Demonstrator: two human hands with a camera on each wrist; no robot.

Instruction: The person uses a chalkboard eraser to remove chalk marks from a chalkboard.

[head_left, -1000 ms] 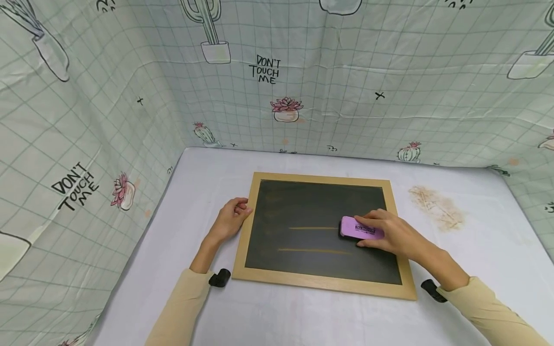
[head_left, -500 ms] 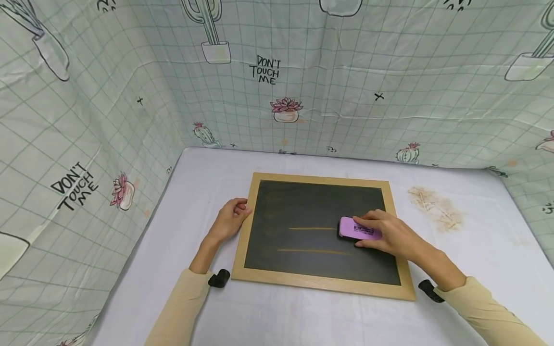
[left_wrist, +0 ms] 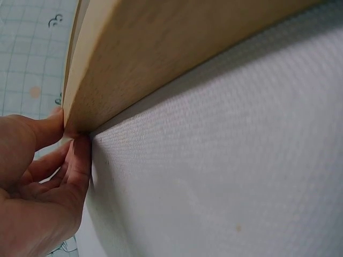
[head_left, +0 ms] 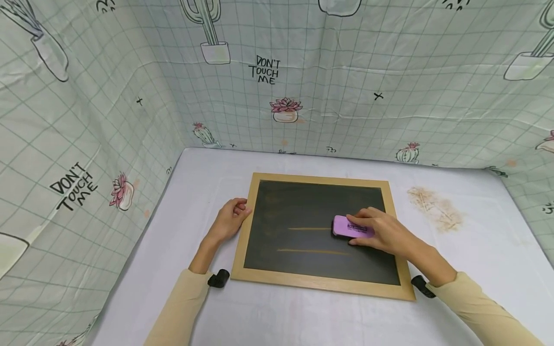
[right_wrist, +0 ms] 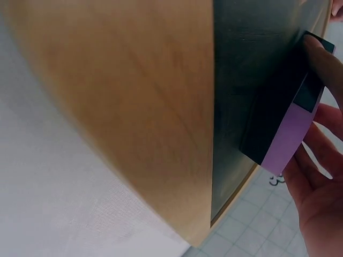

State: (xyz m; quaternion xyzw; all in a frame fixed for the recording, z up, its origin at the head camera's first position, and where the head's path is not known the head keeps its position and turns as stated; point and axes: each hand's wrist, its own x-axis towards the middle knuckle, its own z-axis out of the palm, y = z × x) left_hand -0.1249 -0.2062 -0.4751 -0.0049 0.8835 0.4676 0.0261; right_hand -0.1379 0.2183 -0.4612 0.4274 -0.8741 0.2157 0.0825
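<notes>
A small chalkboard [head_left: 316,202] in a light wooden frame lies on the white table. Two yellowish chalk lines [head_left: 312,251] run across its dark surface, one above the other. In my right hand [head_left: 389,233] is a purple board eraser [head_left: 346,226], gripped between thumb and fingers, its dark felt side down on the board. The eraser covers the right end of the upper line. At the frame's left edge, my left hand [head_left: 228,222] pinches the wood, thumb on the frame and curled fingers low against its side [left_wrist: 80,152].
A brownish chalk smudge [head_left: 434,207] marks the white tablecloth [head_left: 207,173] right of the board. Grid-patterned cloth [head_left: 329,72] with cactus drawings hangs behind and at the sides. Black wrist cameras [head_left: 218,278] sit at both cuffs.
My right hand has slid the eraser a little to the left along the upper chalk line. The left hand and the board have stayed in place.
</notes>
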